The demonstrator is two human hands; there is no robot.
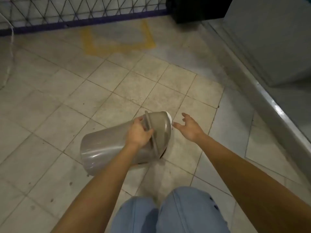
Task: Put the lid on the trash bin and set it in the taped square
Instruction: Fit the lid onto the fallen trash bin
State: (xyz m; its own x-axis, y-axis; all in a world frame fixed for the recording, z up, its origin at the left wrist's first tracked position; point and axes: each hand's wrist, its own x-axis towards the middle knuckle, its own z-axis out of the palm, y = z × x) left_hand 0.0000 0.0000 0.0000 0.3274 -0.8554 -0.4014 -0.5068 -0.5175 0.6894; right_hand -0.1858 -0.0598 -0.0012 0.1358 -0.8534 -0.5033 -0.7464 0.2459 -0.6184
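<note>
A grey plastic trash bin (104,148) lies on its side on the tiled floor, base toward the left. Its domed grey lid (159,126) sits on the bin's mouth at the right end, with a white part showing at the tip. My left hand (139,133) grips the bin at the lid's rim. My right hand (190,126) hovers just right of the lid with fingers spread, holding nothing. The yellow taped square (117,37) is marked on the floor farther ahead, near the fence.
A dark wire fence (75,12) with a purple base runs along the far edge. A black object (198,9) stands at the back right. A raised metal ledge (269,101) and a grey wall border the right. My knees in blue jeans (171,212) are below.
</note>
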